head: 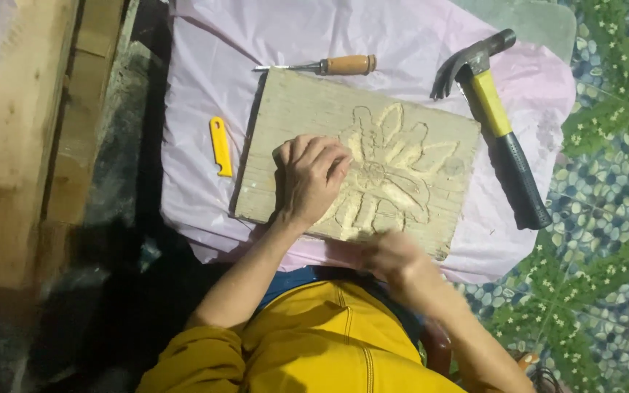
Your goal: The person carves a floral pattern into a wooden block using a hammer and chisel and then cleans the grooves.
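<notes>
A pale wooden board (307, 109) with a flower carved into its right half (391, 171) lies on a pink plastic sheet (205, 65). My left hand (311, 175) rests flat on the board with curled fingers, pressing it down beside the carving. My right hand (394, 255) is blurred at the board's near edge; I cannot tell whether it holds anything.
A wooden-handled chisel (329, 66) lies just beyond the board. A claw hammer (493, 109) with yellow and black handle lies to the right. A yellow plastic cutter (220, 145) lies left of the board. Wooden planks (30, 131) stand at left; patterned flooring (613, 182) at right.
</notes>
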